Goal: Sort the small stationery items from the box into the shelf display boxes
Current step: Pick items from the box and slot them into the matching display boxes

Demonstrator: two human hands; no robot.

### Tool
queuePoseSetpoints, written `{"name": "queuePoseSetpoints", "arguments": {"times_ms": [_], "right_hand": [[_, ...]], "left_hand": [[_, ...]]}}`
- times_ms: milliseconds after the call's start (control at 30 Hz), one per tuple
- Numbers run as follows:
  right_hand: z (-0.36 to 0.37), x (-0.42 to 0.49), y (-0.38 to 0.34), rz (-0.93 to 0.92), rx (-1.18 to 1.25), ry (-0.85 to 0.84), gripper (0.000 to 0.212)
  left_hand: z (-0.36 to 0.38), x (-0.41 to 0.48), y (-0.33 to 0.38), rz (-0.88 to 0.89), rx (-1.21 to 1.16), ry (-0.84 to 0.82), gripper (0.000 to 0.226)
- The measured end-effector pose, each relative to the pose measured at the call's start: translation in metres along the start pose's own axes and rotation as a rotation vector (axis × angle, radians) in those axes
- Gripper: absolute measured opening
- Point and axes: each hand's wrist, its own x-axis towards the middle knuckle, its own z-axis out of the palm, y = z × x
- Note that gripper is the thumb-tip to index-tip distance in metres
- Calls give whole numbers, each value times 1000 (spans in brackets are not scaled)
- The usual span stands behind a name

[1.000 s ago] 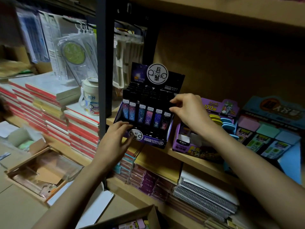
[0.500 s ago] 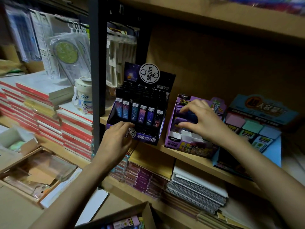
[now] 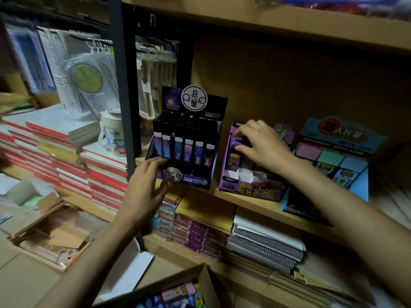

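The black box (image 3: 186, 138) sat at the shelf's (image 3: 251, 202) left end, close to the dark post (image 3: 124, 85), with its front at the shelf's front edge. A narrow gap parted it from the purple box (image 3: 249, 187), which stood just beside the blue box (image 3: 333, 156). Behind and above all three the shelf bay stood open up to the next board.

The left hand (image 3: 144, 190) lay on the black box's front-left corner, its grip wide and fingers nearly straight against the front wall. The right hand (image 3: 264, 147) was inside the purple box toward its back, its grip narrow, with fingers above and thumb below a row of purple packs (image 3: 236, 141). White dividers (image 3: 244, 174) showed in front of them. The carton (image 3: 200, 283) of small items (image 3: 178, 292) sat below, near the bottom of the view.

One second earlier the right hand had been at the black box's right side. It then crossed to the purple box and closed on the packs, while the left hand stayed at its corner.
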Motion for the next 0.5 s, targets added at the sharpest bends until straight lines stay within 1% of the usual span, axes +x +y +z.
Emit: {"name": "queuePoseSetpoints", "arguments": {"times_ms": [100, 167, 233, 333, 433, 500], "right_hand": [[-12, -18, -11, -51, 63, 30, 32], [-16, -37, -22, -86, 155, 53, 26], [-10, -59, -37, -126, 247, 14, 23], [23, -97, -59, -169, 326, -128, 25], [76, -139, -77, -161, 300, -354, 25], [115, -167, -86, -127, 311, -502, 22]], "left_hand": [[-11, -23, -4, -82, -95, 35, 40], [-9, -46, -14, -169, -100, -1, 33], [1, -72, -27, -284, -98, -65, 31], [29, -115, -41, -470, -121, -169, 29], [65, -165, -54, -653, -138, -333, 29], [91, -202, -61, -716, -131, -431, 30]]}}
